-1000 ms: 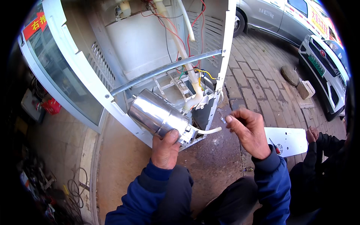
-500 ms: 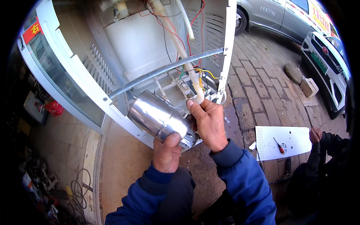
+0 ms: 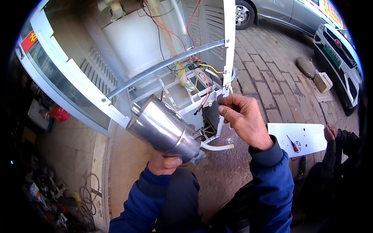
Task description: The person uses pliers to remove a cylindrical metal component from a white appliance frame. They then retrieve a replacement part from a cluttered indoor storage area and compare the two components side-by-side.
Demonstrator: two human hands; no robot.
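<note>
left grip [image 3: 165, 163] holds metal cylinder [image 3: 165, 128], long axis slanting down to the right — right grip [image 3: 245, 119] unclear.

- We're looking at a streetside spot outside a shop-like doorway [image 3: 101, 171]!
- A grey van [image 3: 276, 11] and a white car [image 3: 331, 55] are standing on brick paving [image 3: 268, 73].
- Left, a glass door [image 3: 70, 85] is standing by a tiled floor [image 3: 83, 145], where clutter [image 3: 44, 200] is lying.

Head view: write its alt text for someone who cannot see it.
A person's left hand holds a metal cylinder before an open cabinet, the right hand curled nearby. Coloured wires hang inside the cabinet; at right, a screwdriver lies on a white panel.
</note>
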